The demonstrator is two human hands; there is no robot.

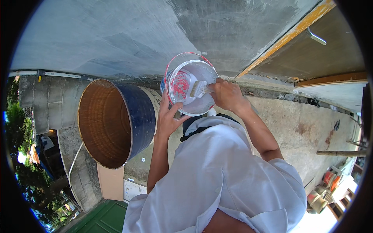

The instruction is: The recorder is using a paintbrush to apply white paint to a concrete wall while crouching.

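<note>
In front of my chest is a small paint bucket (206,72), its inside coated white with a red-smeared patch on the bottom. A red wire handle (189,53) arches over its far rim. My left hand (168,118) grips the near left side of the bucket, thumb over the rim. On the right, my right hand (228,95) is closed on a paintbrush (199,89), whose white-coated head and pale bristles are inside the bucket. How much paint lies in the bucket, I cannot tell.
A large blue drum (136,116), open and rusty brown inside, stands close on my left. Ahead rises a wall (136,35) partly coated white over grey. At the right are a brown door (326,46) with a metal handle and an orange frame. Several buckets (316,200) stand far right.
</note>
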